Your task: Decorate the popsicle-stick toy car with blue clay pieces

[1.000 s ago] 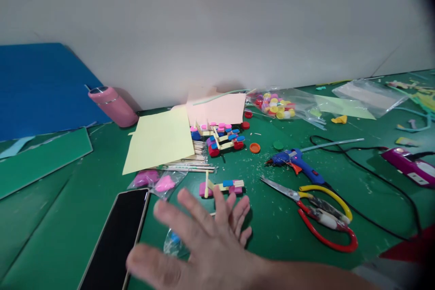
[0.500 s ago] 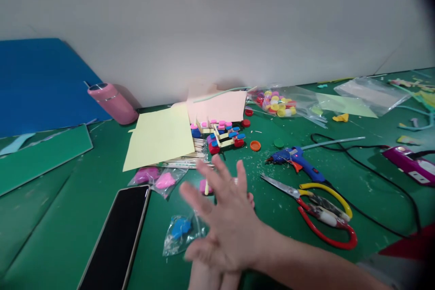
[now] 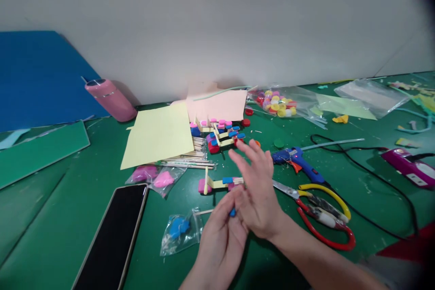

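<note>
My left hand (image 3: 222,240) is low in the middle, palm up and fingers curled. A small lump of blue clay (image 3: 233,212) shows between its thumb and fingers. Above it, my right hand (image 3: 260,190) has its fingers raised and apart, its palm edge against the left hand. A thin pale stick (image 3: 204,212) pokes out left of my left hand; its other end is hidden. Just beyond both hands stands a small model (image 3: 219,184) of pink and blue pieces on pale wooden sticks. The bag of blue clay (image 3: 179,227) lies left of my left hand.
More small models (image 3: 222,137) stand behind, near cotton swabs (image 3: 186,161) and yellow paper (image 3: 158,136). Scissors (image 3: 319,208) and a blue glue gun (image 3: 299,161) lie right. A phone (image 3: 113,235) and bagged pink clay (image 3: 163,180) are left. A pink bottle (image 3: 113,99) leans at the wall.
My right hand has moved right and up, off the left hand it covered. The left hand, the blue lump and the model behind now show.
</note>
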Tool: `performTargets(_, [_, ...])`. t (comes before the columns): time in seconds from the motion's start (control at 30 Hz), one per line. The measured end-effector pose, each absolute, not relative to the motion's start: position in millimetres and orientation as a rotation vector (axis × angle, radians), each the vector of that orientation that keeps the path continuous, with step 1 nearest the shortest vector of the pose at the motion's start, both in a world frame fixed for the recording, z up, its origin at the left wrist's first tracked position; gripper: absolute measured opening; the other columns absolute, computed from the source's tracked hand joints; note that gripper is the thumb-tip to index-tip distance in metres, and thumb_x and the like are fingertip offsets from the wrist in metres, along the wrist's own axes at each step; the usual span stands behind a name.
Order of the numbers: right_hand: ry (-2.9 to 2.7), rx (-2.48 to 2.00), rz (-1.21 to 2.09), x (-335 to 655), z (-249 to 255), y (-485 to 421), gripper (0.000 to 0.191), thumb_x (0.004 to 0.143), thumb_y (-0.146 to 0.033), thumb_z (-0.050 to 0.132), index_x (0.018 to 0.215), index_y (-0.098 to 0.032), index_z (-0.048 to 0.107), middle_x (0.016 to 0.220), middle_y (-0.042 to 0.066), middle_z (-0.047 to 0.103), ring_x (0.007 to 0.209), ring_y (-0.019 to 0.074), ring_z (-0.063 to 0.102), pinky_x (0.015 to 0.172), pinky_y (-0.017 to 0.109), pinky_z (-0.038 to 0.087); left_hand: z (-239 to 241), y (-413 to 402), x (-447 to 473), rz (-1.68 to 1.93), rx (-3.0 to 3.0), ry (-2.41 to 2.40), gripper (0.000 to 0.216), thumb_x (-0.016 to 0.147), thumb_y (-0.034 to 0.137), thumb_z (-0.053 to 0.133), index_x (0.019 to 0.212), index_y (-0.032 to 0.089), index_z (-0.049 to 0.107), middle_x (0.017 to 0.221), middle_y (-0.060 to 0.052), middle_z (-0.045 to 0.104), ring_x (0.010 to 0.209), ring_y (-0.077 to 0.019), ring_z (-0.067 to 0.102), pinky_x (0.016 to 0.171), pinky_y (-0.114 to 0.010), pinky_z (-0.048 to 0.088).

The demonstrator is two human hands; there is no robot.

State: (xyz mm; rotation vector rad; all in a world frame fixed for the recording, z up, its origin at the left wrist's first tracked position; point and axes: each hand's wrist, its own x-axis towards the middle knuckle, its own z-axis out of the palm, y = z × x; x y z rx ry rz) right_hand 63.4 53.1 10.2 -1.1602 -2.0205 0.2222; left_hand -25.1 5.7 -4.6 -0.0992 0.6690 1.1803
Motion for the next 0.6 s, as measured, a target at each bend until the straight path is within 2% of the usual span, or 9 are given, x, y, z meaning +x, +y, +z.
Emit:
performTargets(0.1, [-1.875,-1.16,0.315,80,3,49,0.029,0.085,-0.029,0.035,0.104,-0.02,0.054,0.128,0.007,0.04,0.123,0.0262,0.03,0.099,0.049,0.025,-8,12,-28,1.134,-0.094,0.609,0.023,0.083,0.018,0.043,0.086,0.012,0.065,0.086,-0.008,0.069,0.088,-0.0168,0.061,0.092,-0.034,0.038])
performTargets(0.2, [-1.94,-1.143,0.342,87,-13,35,0.016,0.077,-0.028,0.051,0.087,-0.021,0.061,0.12,0.006,0.044,0.118,0.0275,0.034,0.095,0.047,0.032,-13,12,-29,1.123,-0.089,0.536,0.026,0.085,0.022,0.041,0.087,0.012,0.064,0.084,-0.007,0.068,0.089,-0.0174,0.061,0.092,-0.035,0.037])
performTargets(0.3, [-2.027,-1.145,0.344,86,-30,23,0.025,0.071,-0.032,0.058,0.093,-0.022,0.063,0.125,0.007,0.04,0.117,0.0303,0.034,0.092,0.049,0.033,-16,9,-27,1.109,-0.051,0.522,0.029,0.086,0.026,0.039,0.09,0.012,0.064,0.087,-0.008,0.068,0.096,-0.0193,0.058,0.092,-0.035,0.036])
performTargets(0.37, [-2.036,-1.154,0.329,85,-36,19,0.025,0.072,-0.028,0.058,0.096,-0.025,0.063,0.127,0.005,0.038,0.117,0.0299,0.034,0.093,0.05,0.032,-17,7,-28,1.096,-0.018,0.533,0.031,0.086,0.028,0.038,0.092,0.011,0.064,0.087,-0.009,0.068,0.095,-0.0196,0.058,0.092,-0.034,0.036])
performTargets(0.5, [-2.003,-1.146,0.357,85,-36,18,0.021,0.071,-0.022,0.057,0.091,-0.025,0.064,0.126,0.004,0.038,0.118,0.0284,0.033,0.094,0.049,0.031,-13,6,-32,1.076,0.003,0.54,0.037,0.086,0.035,0.036,0.097,0.012,0.062,0.086,-0.009,0.067,0.09,-0.0196,0.059,0.087,-0.034,0.039])
performTargets(0.6, [-1.991,-1.176,0.369,88,-31,20,0.017,0.071,-0.023,0.058,0.087,-0.023,0.063,0.125,0.005,0.038,0.118,0.0289,0.032,0.094,0.048,0.032,-11,6,-34,1.122,0.056,0.64,0.029,0.084,0.034,0.042,0.091,0.015,0.063,0.079,-0.005,0.065,0.081,-0.0181,0.06,0.078,-0.032,0.044])
